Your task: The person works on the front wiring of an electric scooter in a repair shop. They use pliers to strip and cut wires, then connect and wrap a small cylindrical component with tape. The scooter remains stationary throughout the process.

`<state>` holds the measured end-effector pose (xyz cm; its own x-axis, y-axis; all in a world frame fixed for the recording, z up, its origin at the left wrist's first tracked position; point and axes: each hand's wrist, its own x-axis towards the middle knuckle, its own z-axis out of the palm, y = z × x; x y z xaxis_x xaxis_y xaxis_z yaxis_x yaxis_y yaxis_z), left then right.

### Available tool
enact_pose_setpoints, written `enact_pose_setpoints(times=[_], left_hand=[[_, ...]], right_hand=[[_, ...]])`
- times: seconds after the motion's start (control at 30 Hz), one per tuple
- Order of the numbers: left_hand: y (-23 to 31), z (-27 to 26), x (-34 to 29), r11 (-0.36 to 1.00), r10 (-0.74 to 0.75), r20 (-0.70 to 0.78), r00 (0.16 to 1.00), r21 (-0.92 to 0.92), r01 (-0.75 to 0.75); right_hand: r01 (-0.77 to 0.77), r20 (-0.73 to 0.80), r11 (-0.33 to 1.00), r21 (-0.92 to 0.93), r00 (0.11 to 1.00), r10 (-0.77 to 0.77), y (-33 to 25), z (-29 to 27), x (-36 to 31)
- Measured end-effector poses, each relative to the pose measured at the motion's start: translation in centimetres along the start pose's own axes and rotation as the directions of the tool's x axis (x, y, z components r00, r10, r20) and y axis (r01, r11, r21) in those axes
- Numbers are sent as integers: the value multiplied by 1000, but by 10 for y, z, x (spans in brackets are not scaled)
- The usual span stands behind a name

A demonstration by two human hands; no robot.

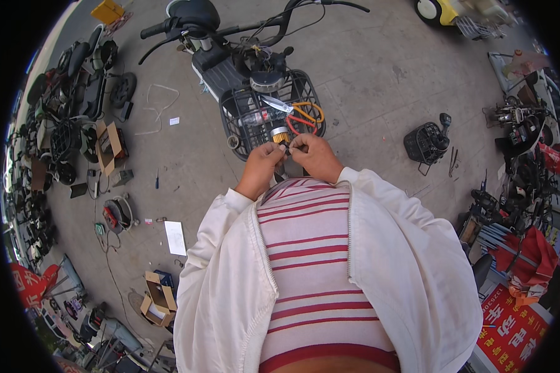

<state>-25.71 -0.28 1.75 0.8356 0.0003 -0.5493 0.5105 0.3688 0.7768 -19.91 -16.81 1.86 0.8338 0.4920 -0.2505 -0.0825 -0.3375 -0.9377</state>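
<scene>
Close together in front of my chest, my left hand (261,166) and my right hand (317,155) pinch at one small dark piece (284,148). Its kind is too small to make out. Just beyond the fingertips is a gold-and-silver cylindrical part (280,134), partly covered by the hands. Whether it joins the dark piece I cannot tell. Behind it, scissors (279,104) with orange and red handles lie across the black wire basket (225,112) of an electric bike (214,71). A clear plastic bottle (251,119) lies in the basket, and a ring-shaped roll (233,142) is at its left side.
Parked bikes (74,105) line the left. Open cardboard boxes (110,148), a screwdriver (157,179), a cable reel (119,214) and a white sheet (175,238) lie on the ground. To the right are a black basket (426,144) with a cordless drill (445,121), and a red sign (513,329).
</scene>
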Motion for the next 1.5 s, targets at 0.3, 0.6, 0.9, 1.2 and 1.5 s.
enact_pose_setpoints(times=[0.3,0.6,0.9,1.2,1.5], left_hand=[[-1,-2,-2,985,168,-51,984,52,-165],[-7,0,-3,761,514,37,857,442,-475],[9,14,-10,481,663,94,743,706,-519],[3,2,4,563,571,79,817,687,-460],[9,-1,7,961,27,47,999,273,-39]], right_hand=[[-78,-37,996,42,996,79,0,-6,4],[-70,-36,996,49,997,72,-3,-8,6],[-55,-47,998,25,997,56,-10,-6,2],[285,-34,907,-310,950,-310,-9,-9,2],[323,22,889,-324,942,-334,-17,-10,0]])
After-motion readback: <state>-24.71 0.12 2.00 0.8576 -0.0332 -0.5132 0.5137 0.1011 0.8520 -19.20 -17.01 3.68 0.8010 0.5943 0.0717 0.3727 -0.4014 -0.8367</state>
